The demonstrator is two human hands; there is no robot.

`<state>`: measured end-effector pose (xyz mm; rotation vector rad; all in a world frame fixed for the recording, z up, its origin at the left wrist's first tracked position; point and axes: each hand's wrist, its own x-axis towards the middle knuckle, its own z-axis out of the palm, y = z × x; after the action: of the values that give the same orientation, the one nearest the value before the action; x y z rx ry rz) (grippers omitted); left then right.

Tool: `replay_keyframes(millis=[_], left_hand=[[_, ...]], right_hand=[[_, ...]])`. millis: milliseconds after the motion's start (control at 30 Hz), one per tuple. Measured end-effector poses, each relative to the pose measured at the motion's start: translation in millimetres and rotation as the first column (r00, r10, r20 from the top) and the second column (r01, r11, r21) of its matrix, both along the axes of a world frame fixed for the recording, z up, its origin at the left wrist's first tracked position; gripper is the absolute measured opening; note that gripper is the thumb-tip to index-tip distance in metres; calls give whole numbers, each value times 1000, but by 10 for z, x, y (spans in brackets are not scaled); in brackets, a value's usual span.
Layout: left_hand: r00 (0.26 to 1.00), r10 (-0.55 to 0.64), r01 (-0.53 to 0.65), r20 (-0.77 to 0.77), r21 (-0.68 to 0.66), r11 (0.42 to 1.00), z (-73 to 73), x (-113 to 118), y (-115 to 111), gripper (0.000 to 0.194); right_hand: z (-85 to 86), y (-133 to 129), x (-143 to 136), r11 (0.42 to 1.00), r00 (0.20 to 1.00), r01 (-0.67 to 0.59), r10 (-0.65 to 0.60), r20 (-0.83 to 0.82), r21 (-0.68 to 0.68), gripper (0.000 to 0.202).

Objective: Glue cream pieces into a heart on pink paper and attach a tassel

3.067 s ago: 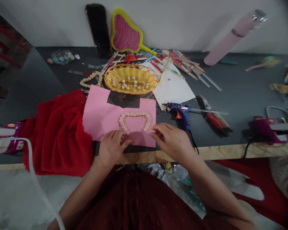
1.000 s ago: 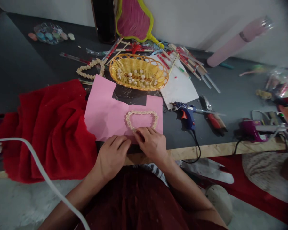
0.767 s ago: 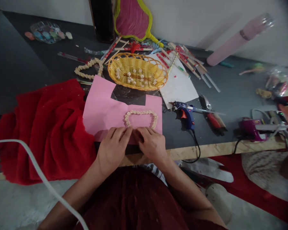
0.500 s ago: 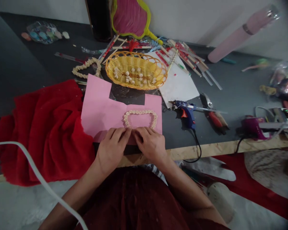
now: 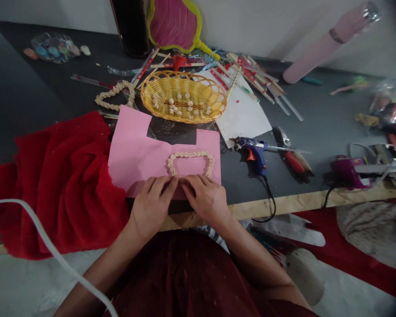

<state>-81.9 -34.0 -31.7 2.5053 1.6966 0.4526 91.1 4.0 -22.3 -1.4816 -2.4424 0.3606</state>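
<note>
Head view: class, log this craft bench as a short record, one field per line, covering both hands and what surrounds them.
Left hand: fingertips on the pink paper, at the open end of the shell outline
Right hand: fingertips beside the left's, at the same spot
Shell outline: unfinished loop lying on the pink paper
Behind paper: yellow basket holding small shells
Right of paper: blue glue gun
Left of paper: red cloth

Matt pink paper (image 5: 135, 156) lies beside plush red cloth (image 5: 62, 176), a glossy woven plastic basket (image 5: 183, 96) and a rough raw-wood table edge (image 5: 284, 204).
</note>
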Motion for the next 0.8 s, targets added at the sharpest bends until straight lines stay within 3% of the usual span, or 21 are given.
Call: replay_keyframes(millis=[467, 600, 800], left_hand=[[1000, 7, -7, 6, -16, 1000, -10, 7, -6, 43], [1000, 10, -10, -5, -9, 1000, -7, 4, -4, 44], [1000, -15, 15, 0, 26, 1000, 20, 3, -2, 45]], right_hand=[[-26, -15, -1, 1000, 1000, -3, 3, 5, -2, 24], [-55, -58, 161, 999, 998, -11, 8, -60, -39, 25], [-2, -70, 472, 995, 985, 98, -102, -139, -34, 21]])
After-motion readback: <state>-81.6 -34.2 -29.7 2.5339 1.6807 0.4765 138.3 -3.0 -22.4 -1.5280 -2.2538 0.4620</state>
